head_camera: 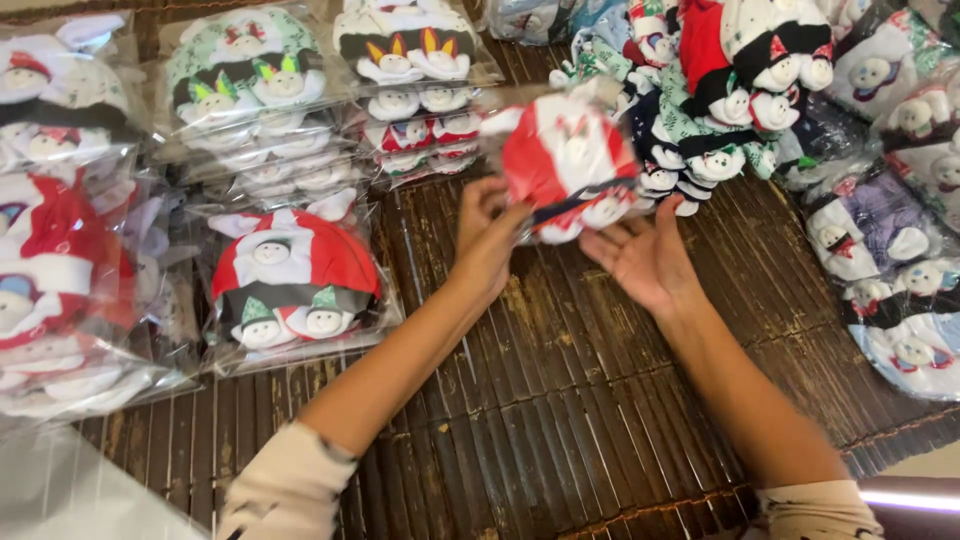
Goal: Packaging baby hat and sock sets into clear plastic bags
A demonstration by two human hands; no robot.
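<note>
Red-white plush item in clear bag [568, 168] is held above the dark slatted mat [560, 400]. Left hand [487, 240] fingers pinch its left edge; right hand [645, 262] lies palm-up, fingers spread underneath. Judgement: support w/ both hands, keep the bag flat, align it w/ the 2 bagged stacks [290, 275] at left.

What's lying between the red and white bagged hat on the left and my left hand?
Nothing: in the head view only bare slatted mat lies between the bagged hat and the left hand, which holds a red and white piece.
</note>
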